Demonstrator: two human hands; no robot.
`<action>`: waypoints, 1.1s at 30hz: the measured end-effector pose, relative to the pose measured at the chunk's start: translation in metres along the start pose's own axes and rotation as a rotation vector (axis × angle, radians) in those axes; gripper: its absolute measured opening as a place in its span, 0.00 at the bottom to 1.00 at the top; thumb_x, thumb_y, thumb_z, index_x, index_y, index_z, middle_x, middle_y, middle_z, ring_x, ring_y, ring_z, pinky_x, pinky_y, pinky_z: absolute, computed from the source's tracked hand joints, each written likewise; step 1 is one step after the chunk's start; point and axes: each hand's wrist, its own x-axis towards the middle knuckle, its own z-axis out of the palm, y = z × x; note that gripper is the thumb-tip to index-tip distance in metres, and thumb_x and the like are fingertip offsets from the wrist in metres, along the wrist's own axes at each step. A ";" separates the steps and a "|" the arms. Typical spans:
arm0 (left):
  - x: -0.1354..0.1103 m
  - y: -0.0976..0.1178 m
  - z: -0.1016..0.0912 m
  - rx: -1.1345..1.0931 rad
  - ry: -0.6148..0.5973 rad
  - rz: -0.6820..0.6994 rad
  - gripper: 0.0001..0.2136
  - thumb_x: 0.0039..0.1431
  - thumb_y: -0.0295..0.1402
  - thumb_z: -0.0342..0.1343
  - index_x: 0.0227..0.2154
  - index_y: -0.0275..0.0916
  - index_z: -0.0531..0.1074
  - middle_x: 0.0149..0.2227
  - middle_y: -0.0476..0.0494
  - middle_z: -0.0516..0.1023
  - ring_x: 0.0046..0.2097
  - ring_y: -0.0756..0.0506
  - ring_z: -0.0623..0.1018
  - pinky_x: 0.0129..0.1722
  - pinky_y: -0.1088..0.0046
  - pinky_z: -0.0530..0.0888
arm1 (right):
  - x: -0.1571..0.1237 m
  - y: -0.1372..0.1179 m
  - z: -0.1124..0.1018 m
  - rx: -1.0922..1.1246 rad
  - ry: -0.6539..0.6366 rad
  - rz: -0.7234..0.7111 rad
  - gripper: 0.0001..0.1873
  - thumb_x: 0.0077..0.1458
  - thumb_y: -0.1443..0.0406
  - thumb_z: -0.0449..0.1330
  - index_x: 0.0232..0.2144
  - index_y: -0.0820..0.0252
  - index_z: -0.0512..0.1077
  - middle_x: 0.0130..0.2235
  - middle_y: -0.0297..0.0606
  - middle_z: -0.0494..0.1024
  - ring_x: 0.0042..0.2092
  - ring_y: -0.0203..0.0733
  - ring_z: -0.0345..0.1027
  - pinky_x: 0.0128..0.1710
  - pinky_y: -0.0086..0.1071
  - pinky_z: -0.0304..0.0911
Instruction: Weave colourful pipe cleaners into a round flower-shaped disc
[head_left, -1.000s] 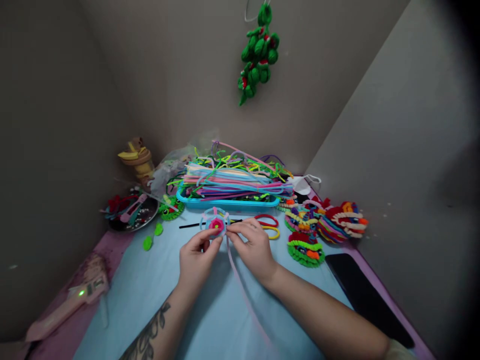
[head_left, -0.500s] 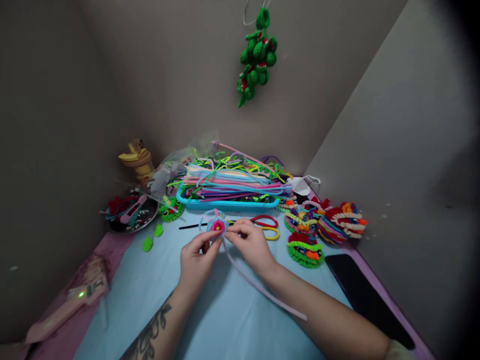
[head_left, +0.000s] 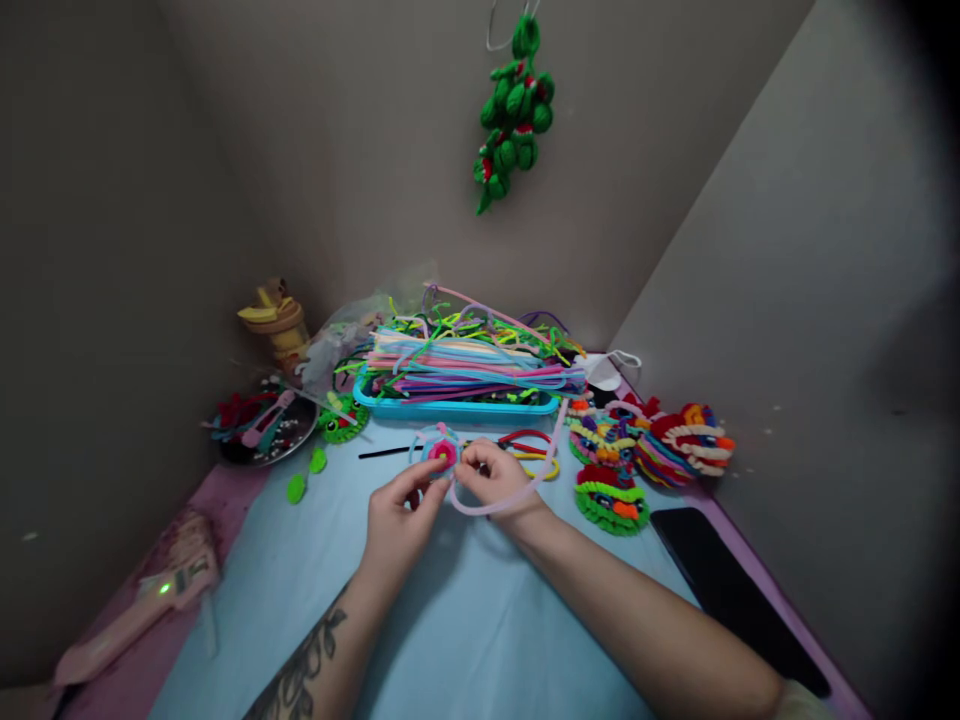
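Observation:
Between my hands, over the blue cloth, is a small pipe-cleaner flower (head_left: 443,456) with a pink centre and light blue loops around it. My left hand (head_left: 405,510) pinches its lower left side between thumb and fingers. At its right edge, my right hand (head_left: 499,478) is closed with the fingertips at the base of a pale pink pipe cleaner (head_left: 491,510). That pipe cleaner curves under and across the right hand, its free end pointing up. Behind the hands lie scissors with red and yellow handles (head_left: 546,467) and a black pipe cleaner (head_left: 382,453).
A blue tray (head_left: 450,411) heaped with pipe cleaners stands behind. Finished fuzzy pieces (head_left: 611,500) and a black phone (head_left: 735,590) lie right. On the left are a metal bowl (head_left: 259,458), green leaf shapes (head_left: 296,488) and a pink glue gun (head_left: 127,620). A green bundle (head_left: 517,110) hangs above.
The long pale pink pipe cleaner has swung from trailing down right to curving up over my right hand. Both hands and the flower have shifted slightly right.

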 end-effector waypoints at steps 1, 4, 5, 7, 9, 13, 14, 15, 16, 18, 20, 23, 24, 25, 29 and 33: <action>0.001 0.000 -0.001 -0.060 -0.008 -0.046 0.13 0.53 0.37 0.58 0.40 0.39 0.77 0.39 0.41 0.81 0.33 0.48 0.77 0.31 0.75 0.72 | 0.000 -0.001 0.000 0.001 0.018 -0.007 0.06 0.47 0.66 0.58 0.20 0.59 0.68 0.26 0.32 0.66 0.31 0.36 0.62 0.33 0.31 0.58; 0.005 -0.002 -0.003 -0.223 0.017 -0.142 0.16 0.54 0.39 0.57 0.43 0.38 0.76 0.44 0.39 0.79 0.42 0.44 0.78 0.39 0.72 0.74 | -0.006 -0.006 0.001 -0.052 0.091 -0.099 0.04 0.48 0.69 0.58 0.29 0.58 0.72 0.34 0.36 0.71 0.37 0.39 0.64 0.38 0.32 0.60; 0.006 -0.003 -0.003 -0.256 0.035 -0.158 0.16 0.53 0.39 0.58 0.44 0.38 0.75 0.45 0.38 0.79 0.44 0.44 0.78 0.40 0.72 0.74 | -0.008 -0.008 0.001 -0.082 0.091 -0.156 0.08 0.48 0.71 0.57 0.32 0.57 0.72 0.36 0.36 0.71 0.39 0.39 0.64 0.40 0.33 0.61; 0.007 -0.004 -0.003 -0.295 0.065 -0.172 0.17 0.52 0.39 0.59 0.43 0.37 0.75 0.45 0.38 0.79 0.44 0.44 0.78 0.42 0.71 0.74 | -0.014 -0.011 0.004 -0.141 0.030 -0.272 0.13 0.46 0.74 0.57 0.35 0.55 0.72 0.38 0.36 0.71 0.42 0.40 0.64 0.44 0.35 0.61; 0.007 -0.005 -0.002 -0.310 0.084 -0.177 0.17 0.50 0.39 0.60 0.43 0.36 0.76 0.44 0.38 0.79 0.43 0.44 0.78 0.43 0.71 0.74 | -0.019 -0.012 0.007 -0.193 -0.059 -0.367 0.15 0.47 0.74 0.59 0.36 0.53 0.73 0.38 0.36 0.71 0.44 0.41 0.64 0.46 0.37 0.60; 0.005 -0.004 0.000 -0.325 0.086 -0.205 0.18 0.48 0.38 0.62 0.42 0.36 0.76 0.41 0.38 0.80 0.39 0.45 0.79 0.39 0.71 0.75 | -0.026 -0.011 0.013 -0.275 -0.118 -0.443 0.08 0.51 0.68 0.60 0.34 0.51 0.75 0.35 0.36 0.73 0.41 0.41 0.64 0.44 0.38 0.62; 0.005 -0.004 0.000 -0.329 0.084 -0.212 0.17 0.48 0.38 0.62 0.41 0.36 0.77 0.40 0.38 0.81 0.38 0.45 0.79 0.37 0.72 0.75 | -0.027 -0.011 0.013 -0.276 -0.112 -0.445 0.06 0.53 0.67 0.59 0.34 0.51 0.75 0.35 0.36 0.74 0.40 0.41 0.65 0.43 0.38 0.62; 0.005 -0.004 0.001 -0.328 0.086 -0.217 0.17 0.47 0.38 0.63 0.40 0.36 0.77 0.38 0.39 0.81 0.36 0.45 0.79 0.36 0.72 0.75 | -0.027 -0.011 0.012 -0.267 -0.110 -0.443 0.06 0.53 0.66 0.59 0.33 0.51 0.75 0.35 0.36 0.75 0.40 0.41 0.66 0.43 0.38 0.62; 0.006 -0.004 0.001 -0.319 0.092 -0.221 0.16 0.46 0.37 0.63 0.39 0.36 0.77 0.36 0.39 0.81 0.35 0.46 0.79 0.35 0.73 0.75 | -0.026 -0.012 0.011 -0.250 -0.109 -0.442 0.06 0.54 0.66 0.59 0.33 0.50 0.76 0.35 0.36 0.76 0.39 0.41 0.67 0.43 0.38 0.62; 0.007 -0.004 0.001 -0.276 0.105 -0.227 0.14 0.45 0.37 0.64 0.35 0.35 0.78 0.32 0.41 0.81 0.31 0.47 0.78 0.32 0.74 0.74 | -0.023 -0.014 0.005 -0.197 -0.085 -0.439 0.06 0.53 0.65 0.59 0.33 0.50 0.76 0.34 0.35 0.77 0.38 0.41 0.68 0.42 0.39 0.63; 0.007 -0.003 0.002 -0.218 0.098 -0.227 0.13 0.45 0.36 0.64 0.33 0.34 0.78 0.27 0.43 0.80 0.27 0.49 0.76 0.28 0.76 0.72 | -0.016 -0.016 -0.003 -0.129 0.022 -0.393 0.05 0.52 0.64 0.60 0.29 0.52 0.76 0.31 0.36 0.78 0.36 0.42 0.69 0.40 0.38 0.63; 0.006 0.000 0.003 -0.172 0.061 -0.214 0.12 0.45 0.35 0.63 0.33 0.34 0.78 0.22 0.46 0.78 0.23 0.51 0.73 0.24 0.78 0.69 | -0.003 -0.018 -0.016 -0.023 0.232 -0.207 0.05 0.50 0.64 0.61 0.24 0.56 0.75 0.28 0.37 0.76 0.33 0.41 0.69 0.35 0.35 0.63; 0.005 0.002 0.004 -0.165 0.050 -0.210 0.12 0.45 0.35 0.63 0.33 0.34 0.79 0.21 0.47 0.77 0.23 0.51 0.73 0.23 0.78 0.68 | 0.001 -0.018 -0.019 0.017 0.250 -0.142 0.05 0.49 0.64 0.61 0.24 0.58 0.74 0.29 0.37 0.76 0.34 0.41 0.69 0.34 0.34 0.63; 0.005 0.003 0.004 -0.164 0.040 -0.209 0.12 0.45 0.35 0.63 0.32 0.34 0.79 0.21 0.47 0.77 0.22 0.51 0.73 0.23 0.78 0.68 | 0.004 -0.018 -0.021 0.058 0.250 -0.088 0.06 0.49 0.63 0.61 0.23 0.59 0.74 0.29 0.37 0.75 0.33 0.41 0.69 0.34 0.34 0.63; 0.003 0.003 0.004 -0.235 0.051 -0.218 0.13 0.45 0.35 0.63 0.34 0.35 0.78 0.28 0.43 0.81 0.27 0.49 0.76 0.29 0.76 0.72 | 0.006 -0.015 -0.018 0.126 0.123 0.022 0.11 0.46 0.59 0.63 0.30 0.60 0.74 0.32 0.37 0.74 0.33 0.39 0.66 0.32 0.33 0.61; 0.004 0.000 0.003 -0.285 0.073 -0.214 0.14 0.46 0.36 0.63 0.36 0.35 0.77 0.32 0.42 0.81 0.31 0.48 0.78 0.32 0.74 0.74 | 0.001 -0.013 -0.009 -0.023 0.042 -0.040 0.07 0.44 0.62 0.64 0.29 0.58 0.75 0.36 0.38 0.72 0.39 0.41 0.65 0.33 0.31 0.58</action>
